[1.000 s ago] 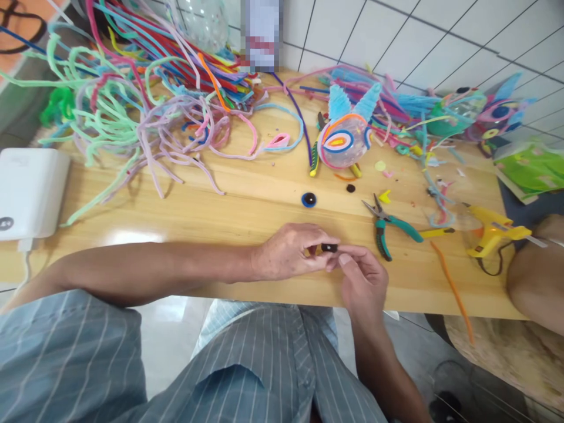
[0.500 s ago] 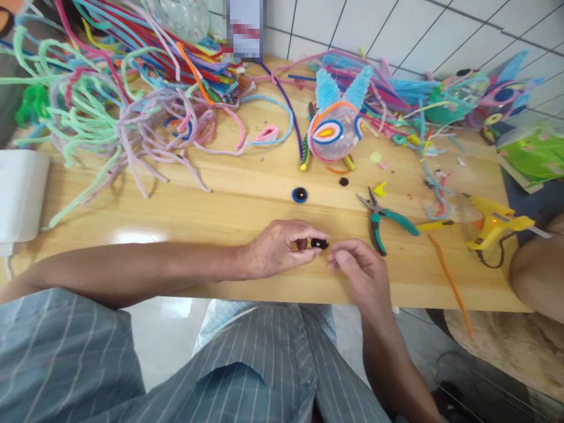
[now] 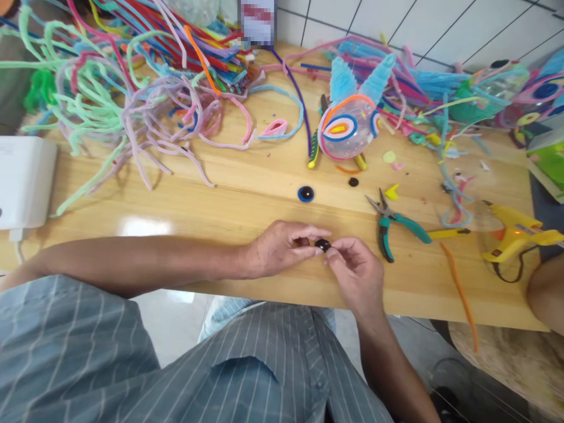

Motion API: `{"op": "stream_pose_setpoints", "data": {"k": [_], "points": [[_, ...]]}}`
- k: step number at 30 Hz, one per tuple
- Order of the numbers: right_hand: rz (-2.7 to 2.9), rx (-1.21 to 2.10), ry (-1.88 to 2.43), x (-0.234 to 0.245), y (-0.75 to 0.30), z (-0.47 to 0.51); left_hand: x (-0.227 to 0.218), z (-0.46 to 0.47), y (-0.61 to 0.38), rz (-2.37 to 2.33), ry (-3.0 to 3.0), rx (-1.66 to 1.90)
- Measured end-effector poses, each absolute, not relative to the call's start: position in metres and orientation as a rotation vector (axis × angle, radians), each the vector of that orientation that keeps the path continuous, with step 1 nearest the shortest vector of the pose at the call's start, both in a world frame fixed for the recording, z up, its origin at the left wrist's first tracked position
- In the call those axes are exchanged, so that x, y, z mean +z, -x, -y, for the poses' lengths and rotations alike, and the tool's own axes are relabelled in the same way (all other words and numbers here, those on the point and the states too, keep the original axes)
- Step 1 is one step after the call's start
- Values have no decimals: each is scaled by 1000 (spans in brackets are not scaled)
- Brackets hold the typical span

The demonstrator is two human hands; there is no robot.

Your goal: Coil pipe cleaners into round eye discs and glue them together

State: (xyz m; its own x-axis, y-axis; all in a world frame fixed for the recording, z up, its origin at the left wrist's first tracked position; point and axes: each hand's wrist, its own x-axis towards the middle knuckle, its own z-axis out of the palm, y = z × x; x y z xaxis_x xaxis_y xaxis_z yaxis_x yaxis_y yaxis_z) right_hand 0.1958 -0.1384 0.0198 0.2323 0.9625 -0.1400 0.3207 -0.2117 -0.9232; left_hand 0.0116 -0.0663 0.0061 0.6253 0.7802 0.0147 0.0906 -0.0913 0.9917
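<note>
A small shiny black disc (image 3: 323, 245) is pinched between the thumb and fingers of my left hand (image 3: 282, 249). My right hand (image 3: 359, 267) has come up to its other side, thumb and forefinger closed on its right edge. Beyond my hands lies a blue-rimmed black disc (image 3: 305, 194) with a white spot, like an eye. A smaller black piece (image 3: 353, 182) rests farther right. Behind it stands a clear ball figure (image 3: 350, 141) with blue fuzzy ears and an oval eye of coiled pipe cleaner.
Teal-handled pliers (image 3: 390, 226) lie open right of my hands, with a yellow glue gun (image 3: 513, 229) beyond. An orange pipe cleaner (image 3: 460, 291) hangs over the table's front edge. Tangled pipe cleaners (image 3: 145, 111) fill the back left. Another person's arm (image 3: 546, 291) is at far right.
My right hand has moved left and now grips the black disc's edge, where before there was a gap. The whole view has shifted, so the table things appear farther right.
</note>
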Motion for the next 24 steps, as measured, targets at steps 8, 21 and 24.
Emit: {"op": "stream_pose_setpoints", "data": {"k": [8,21,24], "points": [[1088,996,1666,28,-197,135,18,61,-12,-703,-1386,540],[976,781,1514,38,-171,148,19,71,-16,-468,-1075,590],[979,608,1495,38,-169,155,22,74,-16,-436,-1045,547]]}}
